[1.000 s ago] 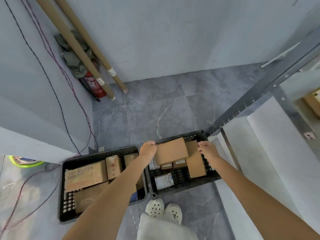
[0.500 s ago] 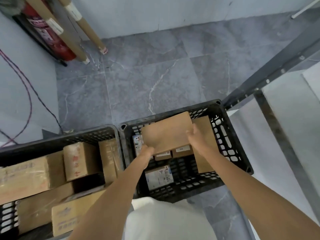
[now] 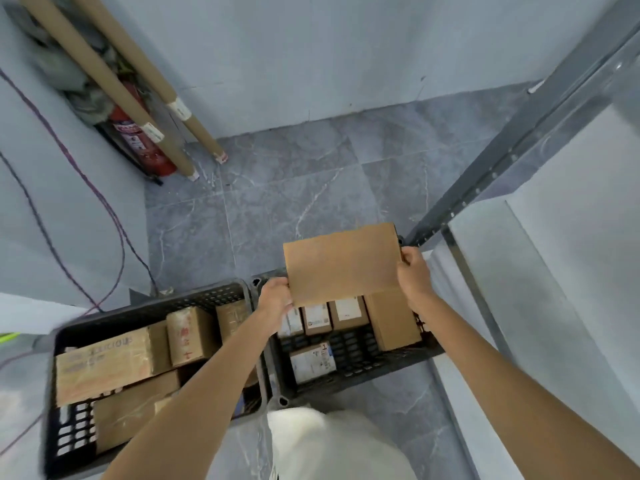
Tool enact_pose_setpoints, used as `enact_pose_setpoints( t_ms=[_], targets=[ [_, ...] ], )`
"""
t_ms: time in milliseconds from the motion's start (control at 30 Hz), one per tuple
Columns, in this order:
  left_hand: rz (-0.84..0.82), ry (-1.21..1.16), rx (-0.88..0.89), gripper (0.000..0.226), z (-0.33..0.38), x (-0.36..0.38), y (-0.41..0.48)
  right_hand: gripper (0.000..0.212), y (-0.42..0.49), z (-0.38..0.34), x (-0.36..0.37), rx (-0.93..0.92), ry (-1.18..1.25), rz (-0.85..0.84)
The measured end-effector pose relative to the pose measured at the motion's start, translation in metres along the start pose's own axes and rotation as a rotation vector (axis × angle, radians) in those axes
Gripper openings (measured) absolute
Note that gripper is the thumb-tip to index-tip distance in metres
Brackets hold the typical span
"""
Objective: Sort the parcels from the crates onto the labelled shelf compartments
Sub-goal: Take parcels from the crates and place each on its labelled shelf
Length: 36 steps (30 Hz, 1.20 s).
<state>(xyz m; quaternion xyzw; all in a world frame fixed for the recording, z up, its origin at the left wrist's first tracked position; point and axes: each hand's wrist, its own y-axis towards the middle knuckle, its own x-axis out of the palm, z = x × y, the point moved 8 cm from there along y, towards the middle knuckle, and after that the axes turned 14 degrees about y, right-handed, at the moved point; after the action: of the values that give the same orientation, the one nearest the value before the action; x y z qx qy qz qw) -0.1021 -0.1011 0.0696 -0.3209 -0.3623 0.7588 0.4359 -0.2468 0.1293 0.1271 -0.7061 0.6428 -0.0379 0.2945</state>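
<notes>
Plainly, both hands — left hand (image 3: 275, 301), right hand (image 3: 414, 273) — grip a flat cardboard parcel (image 3: 341, 263).

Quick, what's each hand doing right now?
Left hand: gripping the flat brown parcel at its lower left corner.
Right hand: gripping the same parcel's right edge.

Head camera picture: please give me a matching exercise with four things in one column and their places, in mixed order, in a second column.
Things
1. flat brown parcel
2. fire extinguisher
3. white-labelled box nearest the person
4. cardboard tubes

Places
A. leaning in the corner of the walls
B. held by the left hand and right hand over the right crate
C. lying on the right crate's floor
D. standing behind the tubes

Pairs: 1-B, 2-D, 3-C, 4-A
</notes>
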Motion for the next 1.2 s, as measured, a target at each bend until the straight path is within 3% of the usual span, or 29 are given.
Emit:
enact_pose_setpoints(
  t_ms=[433, 633, 733, 967, 1200],
  targets=[
    [0.125, 0.035, 0.271, 0.025, 0.261, -0.095, -0.341, 0.013, -0.169, -0.334, -0.125, -0.143, 0.258, 0.042],
    [0.062, 0.021, 0.431, 0.058, 0.328, -0.127, -0.441, 0.027, -0.232, -0.427, -0.158, -0.226, 0.469, 0.022],
    [0.019, 0.082, 0.502, 0.077, 0.344, -0.136, -0.476, 0.034, -0.266, -0.452, -0.171, -0.267, 0.531, 0.028],
    [-0.036, 0.277, 0.623, 0.081, 0.364, -0.152, -0.532, 0.041, -0.335, -0.465, -0.203, -0.315, 0.608, 0.162],
    [-0.205, 0.318, 0.741, 0.057, 0.359, -0.14, -0.567, 0.08, -0.407, -0.45, -0.236, -0.318, 0.606, 0.329]
  ],
)
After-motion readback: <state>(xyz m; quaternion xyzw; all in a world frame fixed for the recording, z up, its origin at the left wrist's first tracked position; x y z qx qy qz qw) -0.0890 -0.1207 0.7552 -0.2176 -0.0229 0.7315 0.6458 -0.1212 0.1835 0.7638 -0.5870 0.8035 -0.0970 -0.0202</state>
